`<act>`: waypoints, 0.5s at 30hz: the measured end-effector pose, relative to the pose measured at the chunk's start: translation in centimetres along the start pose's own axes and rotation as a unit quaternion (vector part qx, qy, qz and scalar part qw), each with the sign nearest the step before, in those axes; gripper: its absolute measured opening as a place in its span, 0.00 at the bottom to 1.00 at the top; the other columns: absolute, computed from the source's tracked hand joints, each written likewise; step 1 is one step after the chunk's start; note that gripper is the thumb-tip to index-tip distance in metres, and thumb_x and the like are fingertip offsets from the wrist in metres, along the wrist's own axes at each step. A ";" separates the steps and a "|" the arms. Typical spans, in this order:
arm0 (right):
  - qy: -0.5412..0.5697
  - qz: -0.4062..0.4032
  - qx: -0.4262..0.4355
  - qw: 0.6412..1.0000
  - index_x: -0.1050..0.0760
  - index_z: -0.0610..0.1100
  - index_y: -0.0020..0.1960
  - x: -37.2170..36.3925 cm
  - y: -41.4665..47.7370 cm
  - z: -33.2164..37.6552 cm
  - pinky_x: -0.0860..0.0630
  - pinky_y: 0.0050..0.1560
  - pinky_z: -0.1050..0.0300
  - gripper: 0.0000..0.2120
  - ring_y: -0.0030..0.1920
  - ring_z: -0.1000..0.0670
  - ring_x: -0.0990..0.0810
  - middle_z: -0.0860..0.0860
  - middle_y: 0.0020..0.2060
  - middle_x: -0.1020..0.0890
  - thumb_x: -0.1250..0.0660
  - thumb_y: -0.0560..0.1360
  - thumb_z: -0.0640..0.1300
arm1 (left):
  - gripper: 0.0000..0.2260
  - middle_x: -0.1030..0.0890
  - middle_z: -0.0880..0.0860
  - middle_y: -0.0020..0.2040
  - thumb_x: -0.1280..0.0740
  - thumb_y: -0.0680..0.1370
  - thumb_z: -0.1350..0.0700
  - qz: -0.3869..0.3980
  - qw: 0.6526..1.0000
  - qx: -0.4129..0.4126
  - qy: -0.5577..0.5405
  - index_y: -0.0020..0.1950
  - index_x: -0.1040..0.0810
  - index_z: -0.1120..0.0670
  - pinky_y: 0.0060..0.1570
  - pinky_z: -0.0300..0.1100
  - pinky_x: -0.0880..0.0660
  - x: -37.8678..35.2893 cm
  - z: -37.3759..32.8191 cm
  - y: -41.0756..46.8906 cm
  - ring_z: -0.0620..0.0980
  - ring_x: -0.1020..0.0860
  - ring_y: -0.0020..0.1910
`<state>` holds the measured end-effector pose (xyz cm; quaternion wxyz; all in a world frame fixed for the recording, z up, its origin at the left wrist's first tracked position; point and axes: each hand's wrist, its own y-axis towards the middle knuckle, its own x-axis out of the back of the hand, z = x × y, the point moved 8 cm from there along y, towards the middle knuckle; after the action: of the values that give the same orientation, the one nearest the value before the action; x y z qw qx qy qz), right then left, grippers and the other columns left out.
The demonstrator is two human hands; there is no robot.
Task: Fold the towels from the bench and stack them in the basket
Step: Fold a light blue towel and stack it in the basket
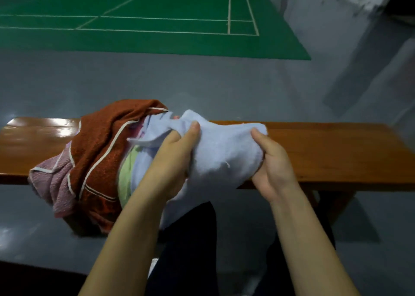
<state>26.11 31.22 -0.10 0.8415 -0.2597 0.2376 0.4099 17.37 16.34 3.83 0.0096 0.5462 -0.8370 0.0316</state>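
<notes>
Gripping a pale blue towel (224, 151) over the wooden bench (336, 151), the left hand (177, 156) and right hand (271, 172) bunch its soft, rumpled cloth; beside it, seemingly touching, lies a rust-red towel (101, 151).

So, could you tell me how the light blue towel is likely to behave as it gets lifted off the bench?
Probably floppy: the light blue towel sags and bunches between the left hand and right hand, and its lower end droops over the edge of the bench. It looks light, since pinching fingers carry it. Its terry nap seems unlikely to slip.
</notes>
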 end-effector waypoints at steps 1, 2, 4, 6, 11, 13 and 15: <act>-0.014 0.003 0.033 0.999 0.27 0.34 0.62 0.7 -1.0 1.4 0.22 0.57 0.51 0.19 0.57 0.45 0.19 0.41 0.55 0.18 0.38 0.77 0.46 | 0.09 0.20 0.45 0.53 0.39 0.81 0.49 0.017 1.000 -0.011 0.019 0.58 0.25 0.49 0.61 0.36 0.29 -1.2 -0.8 0.0 0.44 0.22 0.56; -0.025 0.011 0.062 0.998 0.27 0.35 0.63 1.2 -2.0 2.9 0.21 0.56 0.51 0.20 0.57 0.45 0.19 0.41 0.56 0.18 0.37 0.75 0.46 | 0.08 0.20 0.45 0.51 0.38 0.80 0.49 0.036 0.999 -0.030 0.020 0.55 0.24 0.49 0.60 0.40 0.28 -1.8 -1.4 -0.4 0.44 0.22 0.55; -0.063 0.011 0.098 0.993 0.26 0.39 0.62 2.8 -3.6 5.1 0.20 0.49 0.56 0.17 0.54 0.47 0.18 0.45 0.55 0.17 0.35 0.74 0.44 | 0.06 0.24 0.40 0.46 0.37 0.79 0.47 0.045 0.992 -0.047 0.105 0.53 0.27 0.47 0.54 0.38 0.30 -3.0 -2.3 -0.4 0.40 0.25 0.51; -0.131 -0.016 0.089 0.987 0.25 0.41 0.60 5.1 -4.8 5.9 0.21 0.46 0.61 0.15 0.54 0.49 0.17 0.46 0.54 0.17 0.34 0.75 0.40 | 0.12 0.25 0.41 0.44 0.34 0.76 0.43 0.087 0.970 -0.042 0.224 0.51 0.29 0.50 0.48 0.40 0.29 -4.4 -2.7 -1.1 0.42 0.26 0.46; -0.162 -0.091 0.017 0.982 0.22 0.41 0.50 11.0 -7.1 5.3 0.23 0.45 0.64 0.05 0.48 0.51 0.18 0.49 0.42 0.15 0.36 0.77 0.40 | 0.11 0.18 0.55 0.46 0.32 0.76 0.51 0.179 0.921 -0.088 0.333 0.51 0.20 0.59 0.44 0.44 0.25 -7.3 -1.4 -2.2 0.49 0.21 0.46; -0.099 -0.073 0.027 0.992 0.23 0.39 0.52 11.2 -7.6 5.7 0.22 0.49 0.61 0.08 0.50 0.50 0.19 0.47 0.44 0.16 0.40 0.79 0.39 | 0.05 0.19 0.48 0.44 0.36 0.79 0.58 0.165 0.944 -0.123 0.259 0.51 0.21 0.56 0.48 0.36 0.27 -8.1 -1.8 -2.9 0.38 0.23 0.44; -0.035 -0.028 0.043 0.998 0.24 0.36 0.57 10.1 -7.7 5.9 0.23 0.56 0.58 0.11 0.54 0.48 0.19 0.43 0.50 0.17 0.43 0.79 0.37 | 0.06 0.20 0.41 0.44 0.39 0.81 0.56 0.173 0.966 -0.122 0.145 0.52 0.23 0.48 0.53 0.31 0.27 -8.8 -1.9 -3.6 0.30 0.24 0.45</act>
<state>39.03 36.64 0.02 0.8709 -0.2154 0.2183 0.3841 24.16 23.09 5.41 0.1924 0.3772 -0.9059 0.0091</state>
